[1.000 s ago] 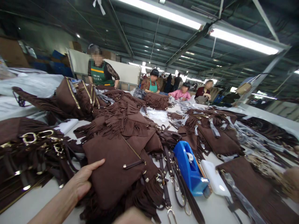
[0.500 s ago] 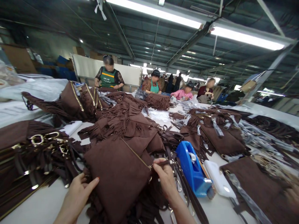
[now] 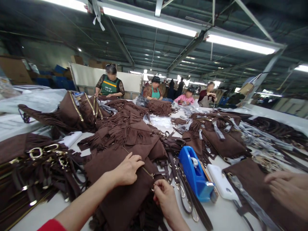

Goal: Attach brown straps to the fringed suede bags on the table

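A dark brown fringed bag [image 3: 115, 200] lies before me, with a gold zip along its upper right edge. My left hand [image 3: 128, 168] reaches across its top, fingers bent over the zip edge; the thumb is partly hidden. At the bag's right corner, my right hand [image 3: 165, 199] pinches a small gold metal ring [image 3: 153, 188] between thumb and finger. Dark straps with metal clips [image 3: 181, 189] lie just right of that hand. Beyond the bag is a pile of brown fringed bags [image 3: 127, 128].
A blue tape dispenser [image 3: 194, 173] and a white device [image 3: 222, 181] stand to the right. Another person's hand [image 3: 288, 189] is over a brown bag [image 3: 262, 199] at far right. Bags with gold buckles [image 3: 36, 153] are heaped left. Co-workers sit across the table.
My left hand has moved from the bag's left edge up and right onto the zip edge. My right hand has shifted slightly down to the corner ring. The other person's hand has come further into view.
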Demonstrator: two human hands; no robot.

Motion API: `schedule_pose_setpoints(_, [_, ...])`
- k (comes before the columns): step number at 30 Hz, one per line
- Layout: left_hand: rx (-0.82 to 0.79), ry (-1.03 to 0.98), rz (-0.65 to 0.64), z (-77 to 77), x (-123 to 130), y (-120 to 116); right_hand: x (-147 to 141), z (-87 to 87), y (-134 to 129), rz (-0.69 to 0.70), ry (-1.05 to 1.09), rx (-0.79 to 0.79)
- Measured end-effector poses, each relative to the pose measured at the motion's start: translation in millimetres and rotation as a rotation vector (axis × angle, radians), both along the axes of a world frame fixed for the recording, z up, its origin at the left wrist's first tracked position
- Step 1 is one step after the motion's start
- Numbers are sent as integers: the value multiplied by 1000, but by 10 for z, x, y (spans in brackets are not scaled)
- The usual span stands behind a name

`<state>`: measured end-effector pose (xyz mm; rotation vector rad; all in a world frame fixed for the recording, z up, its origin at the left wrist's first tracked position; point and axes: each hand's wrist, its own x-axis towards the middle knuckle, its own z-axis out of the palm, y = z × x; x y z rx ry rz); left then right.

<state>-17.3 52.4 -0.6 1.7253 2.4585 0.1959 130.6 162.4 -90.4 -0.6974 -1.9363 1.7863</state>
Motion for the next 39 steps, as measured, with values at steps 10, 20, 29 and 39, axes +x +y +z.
schedule_pose_setpoints(10, [-166,54,-60,345,-115,-240,36,237,-66,86,114,53])
schedule_pose_setpoints(20, [107,395,15,1141,-177,-377,-349,1119,250,26,368,455])
schedule_pose_setpoints(29, [500,855,-20,635,100,-599,-366,1116,258,-61,600,1218])
schedule_pose_setpoints(39, [700,285,20,-387,513,-668,-58,98,55,147,360,1373])
